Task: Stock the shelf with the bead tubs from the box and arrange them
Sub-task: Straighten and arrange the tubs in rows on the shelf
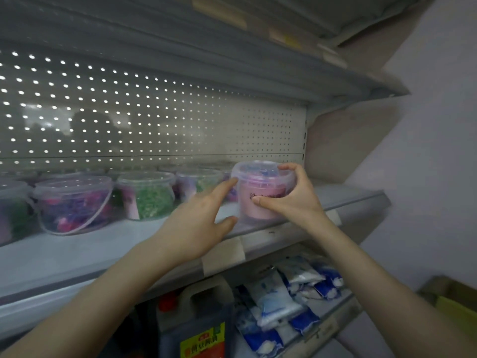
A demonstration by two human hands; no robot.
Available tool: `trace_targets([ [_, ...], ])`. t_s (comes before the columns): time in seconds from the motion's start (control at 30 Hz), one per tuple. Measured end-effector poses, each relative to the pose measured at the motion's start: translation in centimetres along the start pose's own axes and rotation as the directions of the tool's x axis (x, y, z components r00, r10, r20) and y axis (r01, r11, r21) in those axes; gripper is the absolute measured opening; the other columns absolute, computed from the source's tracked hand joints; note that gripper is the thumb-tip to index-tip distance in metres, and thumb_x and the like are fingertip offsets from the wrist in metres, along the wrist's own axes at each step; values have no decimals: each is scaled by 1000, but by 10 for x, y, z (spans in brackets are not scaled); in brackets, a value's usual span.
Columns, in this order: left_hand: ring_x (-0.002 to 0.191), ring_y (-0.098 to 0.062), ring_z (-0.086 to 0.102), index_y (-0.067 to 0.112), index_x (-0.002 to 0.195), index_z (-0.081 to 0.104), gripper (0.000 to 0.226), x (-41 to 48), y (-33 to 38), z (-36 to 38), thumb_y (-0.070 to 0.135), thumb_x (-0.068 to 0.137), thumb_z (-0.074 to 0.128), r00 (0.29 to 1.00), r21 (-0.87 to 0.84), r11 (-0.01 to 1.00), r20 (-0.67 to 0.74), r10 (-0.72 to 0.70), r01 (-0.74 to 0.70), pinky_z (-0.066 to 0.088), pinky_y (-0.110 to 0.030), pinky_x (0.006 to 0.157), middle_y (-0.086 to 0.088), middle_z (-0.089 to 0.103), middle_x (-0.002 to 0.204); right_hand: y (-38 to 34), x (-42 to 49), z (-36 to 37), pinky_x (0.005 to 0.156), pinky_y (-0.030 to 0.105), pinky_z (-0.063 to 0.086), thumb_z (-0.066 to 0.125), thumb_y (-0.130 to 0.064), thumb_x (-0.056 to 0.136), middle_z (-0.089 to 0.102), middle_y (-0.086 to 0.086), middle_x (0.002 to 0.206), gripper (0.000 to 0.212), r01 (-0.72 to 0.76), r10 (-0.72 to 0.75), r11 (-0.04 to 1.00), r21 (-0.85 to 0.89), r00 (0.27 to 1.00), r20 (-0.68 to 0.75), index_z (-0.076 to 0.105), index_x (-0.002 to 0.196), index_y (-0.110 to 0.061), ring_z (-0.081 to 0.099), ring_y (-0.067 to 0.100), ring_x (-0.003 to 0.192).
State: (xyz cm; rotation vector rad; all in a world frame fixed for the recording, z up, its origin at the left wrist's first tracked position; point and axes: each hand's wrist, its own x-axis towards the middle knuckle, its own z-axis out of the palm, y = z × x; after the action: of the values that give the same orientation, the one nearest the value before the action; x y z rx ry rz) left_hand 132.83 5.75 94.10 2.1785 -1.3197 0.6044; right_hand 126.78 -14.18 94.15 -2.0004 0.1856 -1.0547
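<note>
Clear glossy plastic bead tubs (144, 195) on a smooth, matt painted-metal shelf (77, 254) backed by perforated metal pegboard (154, 120); shiny plastic packets (281, 301) below.

Dim, flat light. Backlight glares through pegboard (103, 112) holes above the left hand (198, 223). Left of it, tubs (73, 202) soft, blurred. Beyond the right hand (294, 202), shelf (77, 254) lines bow; wide-angle distortion.

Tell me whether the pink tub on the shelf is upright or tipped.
Upright. The pink tub sits base-down on the shelf, lid on top, right hand gripping it.
</note>
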Motion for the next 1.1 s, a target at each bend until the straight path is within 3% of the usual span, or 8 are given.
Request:
trace_targets([
  [0.07,127,-18,44,35,144,24,58,11,7,13,39,92,50,1000,57,998,21,-13,12,38,-31,94,7,40,144,15,10,-17,87,26,48,91,-25,55,48,-20,104,75,-5,5,1000,-16,1000,-27,43,113,-31,53,12,105],
  [0.2,126,-19,43,29,137,37,46,33,22,45,41,93,46,998,135,990,49,-36,29,39,-36,99,3,44,136,48,35,-48,93,31,47,90,-27,55,51,-8,112,76,-54,49,997,-59,996,-69,42,114,-31,53,14,107],
  [0.4,128,-19,40,30,138,35,45,68,40,87,46,96,39,993,223,974,103,-58,34,34,-36,101,5,40,139,95,69,-84,96,35,46,90,-26,56,50,-7,110,75,-108,95,988,-110,988,-122,42,113,-28,52,15,104],
  [0.67,125,-22,42,28,138,36,46,111,56,125,46,96,37,982,278,958,149,-115,70,33,-37,102,1,42,137,142,107,-105,92,29,43,89,-28,56,49,-5,114,74,-111,91,983,-143,986,-139,40,111,-30,51,14,107],
  [0.8,126,-22,41,29,140,31,50,123,67,147,52,96,28,982,336,941,154,-110,52,32,-37,101,2,39,140,162,129,-112,89,27,43,89,-32,55,53,1,121,77,-153,126,970,-187,981,-150,42,117,-28,52,17,106],
  [0.97,125,-21,40,29,139,32,56,140,70,158,58,93,18,986,426,905,144,-86,17,33,-38,101,2,39,139,183,158,-116,83,26,40,88,-33,58,53,6,125,80,-189,179,950,-250,982,-63,41,122,-20,53,21,108],
  [1.1,123,-21,40,30,137,28,82,146,65,169,67,76,-11,987,506,863,139,-82,0,34,-39,100,1,39,138,197,188,-109,83,25,39,88,-32,60,51,8,129,86,-227,237,935,-271,972,4,36,126,-14,51,22,115],
])
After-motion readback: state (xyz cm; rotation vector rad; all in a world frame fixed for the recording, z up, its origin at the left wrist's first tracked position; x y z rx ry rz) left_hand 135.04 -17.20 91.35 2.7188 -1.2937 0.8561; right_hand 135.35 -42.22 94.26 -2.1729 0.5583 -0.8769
